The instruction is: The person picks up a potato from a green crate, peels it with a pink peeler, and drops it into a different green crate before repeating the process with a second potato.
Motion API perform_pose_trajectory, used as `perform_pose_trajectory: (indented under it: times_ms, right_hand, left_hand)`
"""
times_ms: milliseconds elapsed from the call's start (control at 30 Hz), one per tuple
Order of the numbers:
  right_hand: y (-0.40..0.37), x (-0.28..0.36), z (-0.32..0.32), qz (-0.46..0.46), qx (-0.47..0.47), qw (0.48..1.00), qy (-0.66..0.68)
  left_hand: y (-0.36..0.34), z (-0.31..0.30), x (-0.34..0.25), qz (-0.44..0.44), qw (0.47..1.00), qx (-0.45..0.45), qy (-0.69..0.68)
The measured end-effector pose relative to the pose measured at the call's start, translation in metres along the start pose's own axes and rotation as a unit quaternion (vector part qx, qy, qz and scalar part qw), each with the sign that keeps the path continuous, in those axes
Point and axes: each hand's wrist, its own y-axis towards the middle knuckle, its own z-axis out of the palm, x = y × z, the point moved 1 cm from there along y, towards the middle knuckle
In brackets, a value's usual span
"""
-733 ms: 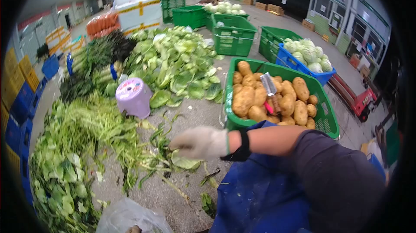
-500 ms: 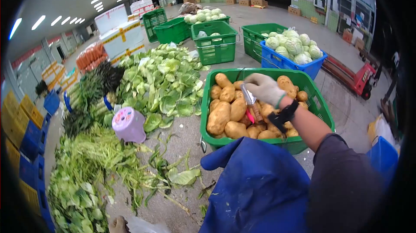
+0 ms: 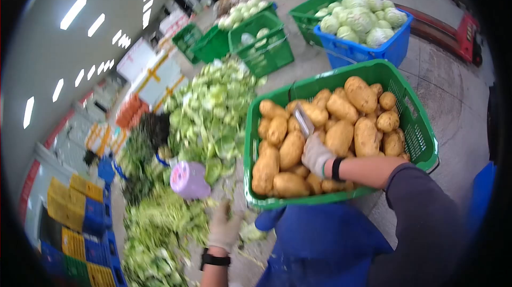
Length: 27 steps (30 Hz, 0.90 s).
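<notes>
My right hand (image 3: pixel 317 156), in a pale work glove, is closed around a metal-bladed tool (image 3: pixel 304 121). Its blade points up and away over the potatoes (image 3: pixel 340 137), and its exact kind cannot be made out. Those potatoes fill a green plastic crate (image 3: pixel 249 167) in front of me. My left hand (image 3: pixel 224 228), also gloved, is raised with its fingers apart and nothing in it. It is left of the crate, above leafy trimmings on the floor. Black bands circle both wrists.
A purple stool (image 3: pixel 190 180) stands among heaped cabbage leaves (image 3: pixel 213 108). Behind the potatoes is a blue crate (image 3: pixel 357 55) of cabbages (image 3: pixel 360 17), beside green crates (image 3: pixel 261 44). A red pallet jack (image 3: pixel 466 39) is at right; stacked yellow and blue crates (image 3: pixel 80 217) line the left.
The view has tilted and shifted. My right hand has moved toward me over the potatoes, with the metal tool now in its grip. My left hand has come up from the bottom edge.
</notes>
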Motion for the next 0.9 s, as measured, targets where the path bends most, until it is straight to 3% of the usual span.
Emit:
perform_pose_trajectory:
  times_ms: [33,100,133,233,267,333,367,467,533,567,633,700,733,767,833,900]
  right_hand:
    - [0.006,0.009,0.013,0.024,-0.013,0.994,-0.11]
    - [0.013,0.012,0.023,-0.005,-0.017,0.996,-0.087]
    - [0.01,0.007,0.018,-0.008,-0.012,0.997,-0.076]
    - [0.018,0.008,0.016,-0.03,0.026,0.998,-0.058]
    - [0.024,0.007,0.017,-0.064,0.059,0.994,-0.065]
    - [0.03,0.001,0.009,-0.129,0.114,0.976,-0.132]
    - [0.027,0.0,0.006,-0.134,0.116,0.976,-0.13]
    - [0.026,-0.002,0.002,-0.14,0.059,0.974,-0.168]
    - [0.042,0.007,0.019,-0.11,0.095,0.987,-0.066]
    - [0.053,0.014,0.029,-0.079,0.044,0.993,0.075]
    - [0.02,-0.016,-0.005,-0.08,-0.019,0.988,0.134]
    - [0.011,-0.025,-0.009,-0.067,-0.034,0.98,0.186]
    - [0.01,-0.026,-0.006,-0.042,-0.051,0.981,0.18]
    - [0.01,-0.024,-0.007,-0.02,-0.068,0.982,0.177]
    - [-0.004,-0.041,-0.04,-0.005,-0.063,0.978,0.197]
    - [-0.012,-0.054,-0.061,0.047,-0.113,0.964,0.235]
  left_hand:
    - [0.017,0.016,-0.027,0.025,0.996,0.031,0.075]
    - [0.048,0.054,-0.058,0.084,0.989,0.046,0.112]
    - [0.063,0.074,-0.066,0.035,0.993,0.062,0.096]
    - [0.103,0.127,-0.092,0.051,0.943,0.066,0.322]
    - [0.109,0.138,-0.106,0.056,0.943,0.067,0.32]
    - [0.114,0.152,-0.123,-0.012,0.857,0.071,0.51]
    - [0.116,0.153,-0.116,-0.015,0.857,0.076,0.509]
    - [0.129,0.137,-0.102,-0.084,0.9,0.076,0.42]
    - [0.129,0.13,-0.096,-0.077,0.912,0.066,0.398]
    - [0.127,0.123,-0.09,-0.072,0.922,0.059,0.376]
    - [0.121,0.114,-0.071,-0.056,0.94,0.029,0.337]
    - [0.116,0.099,-0.049,0.052,0.989,-0.088,0.111]
    - [0.109,0.087,-0.049,0.018,0.994,-0.096,0.048]
    - [0.097,0.072,-0.058,0.008,0.993,-0.106,0.045]
    - [0.078,0.044,-0.064,0.031,0.949,-0.158,-0.272]
    - [0.054,0.011,-0.053,0.025,0.885,-0.187,-0.425]
